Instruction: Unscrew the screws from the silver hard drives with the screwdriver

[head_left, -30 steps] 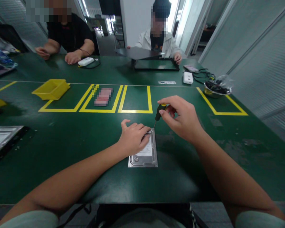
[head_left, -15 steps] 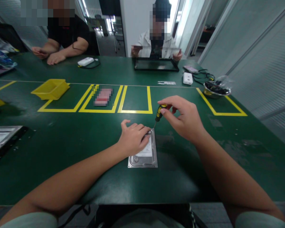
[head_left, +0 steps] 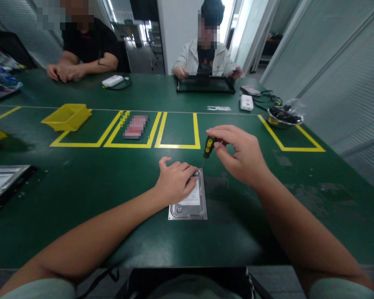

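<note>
A silver hard drive (head_left: pixel 202 199) with a white label lies flat on the green table. My left hand (head_left: pixel 174 180) rests over its upper left part, fingers spread and touching the top face, one finger sticking out to the far side. A black and yellow screwdriver (head_left: pixel 209 146) is pinched in the fingertips of my right hand (head_left: pixel 241 151). It leans slightly, its thin shaft pointing down to the drive's far right corner. Whether a screw sits under the tip is too small to see.
Another hard drive (head_left: pixel 6 180) lies at the left. Yellow tape squares hold a yellow bin (head_left: pixel 67 117), a blurred pink item (head_left: pixel 136 127) and a metal bowl (head_left: pixel 285 118) of dark parts. Across the table, one person sits with hands together; another handles a black frame (head_left: pixel 205 85).
The screwdriver handle has turned slightly in my right fingers and stands a little more upright. My left hand and the drive stay put. The person opposite has lowered a clear sheet toward the black frame.
</note>
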{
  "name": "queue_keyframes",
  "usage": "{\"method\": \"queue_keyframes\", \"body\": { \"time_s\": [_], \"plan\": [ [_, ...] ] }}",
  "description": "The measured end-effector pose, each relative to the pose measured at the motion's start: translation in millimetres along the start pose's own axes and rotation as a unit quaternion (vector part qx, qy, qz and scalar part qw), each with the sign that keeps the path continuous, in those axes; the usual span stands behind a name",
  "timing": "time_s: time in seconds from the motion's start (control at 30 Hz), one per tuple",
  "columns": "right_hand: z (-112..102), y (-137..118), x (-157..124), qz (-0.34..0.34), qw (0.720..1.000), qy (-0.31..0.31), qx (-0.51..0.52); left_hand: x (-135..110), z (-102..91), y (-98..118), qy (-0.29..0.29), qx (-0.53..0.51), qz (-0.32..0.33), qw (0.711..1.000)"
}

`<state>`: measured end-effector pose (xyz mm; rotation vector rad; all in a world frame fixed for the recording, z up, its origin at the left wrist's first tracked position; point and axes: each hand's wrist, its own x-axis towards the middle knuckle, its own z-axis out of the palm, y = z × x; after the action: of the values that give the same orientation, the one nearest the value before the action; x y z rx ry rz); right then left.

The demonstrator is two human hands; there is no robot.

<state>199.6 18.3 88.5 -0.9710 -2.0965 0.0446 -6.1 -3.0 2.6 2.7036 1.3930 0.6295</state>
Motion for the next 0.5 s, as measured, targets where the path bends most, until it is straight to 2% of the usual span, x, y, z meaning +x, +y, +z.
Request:
{"method": "queue_keyframes", "body": {
  "time_s": [0.5],
  "plan": [
    [8.5,7.8,2.9,0.013,0.997,0.019,-0.072,-0.6,1.0,0.0,0.010,0.003,0.006,1.000]
  ]
}}
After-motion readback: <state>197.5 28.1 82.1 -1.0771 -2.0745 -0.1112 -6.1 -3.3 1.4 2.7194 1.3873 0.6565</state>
